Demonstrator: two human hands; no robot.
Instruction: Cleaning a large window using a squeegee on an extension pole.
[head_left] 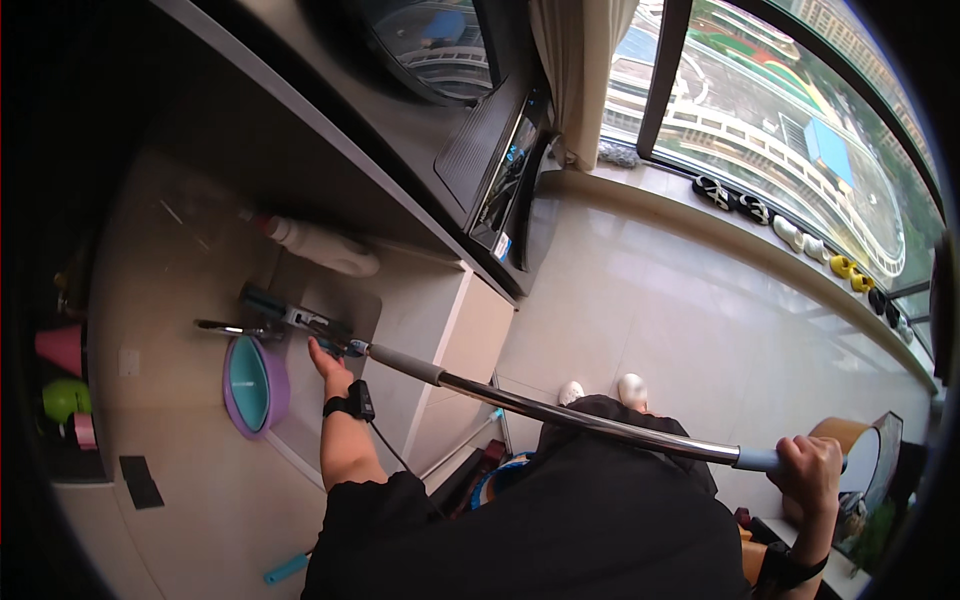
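Note:
A long metal-handled mop (pixel 560 409) slants across my body from the sink to the right. My right hand (pixel 812 468) is closed round the blue-grey grip at its end. Its narrow head (pixel 300 316), with a white and dark frame, lies over the sink (pixel 367 318) beside the metal tap (pixel 235 328). My left hand (pixel 331 369) is right beside the joint between head and pole, its fingers stretched toward the head; whether it touches the mop is unclear. A black device is strapped to my left wrist.
A white bottle (pixel 325 248) lies beyond the sink. Purple and turquoise basins (pixel 280 390) stand left of it. A dark washing machine (pixel 430 130) is ahead. Several pairs of shoes (pixel 788 234) line the window ledge. At right stands a round-topped object (pixel 848 447).

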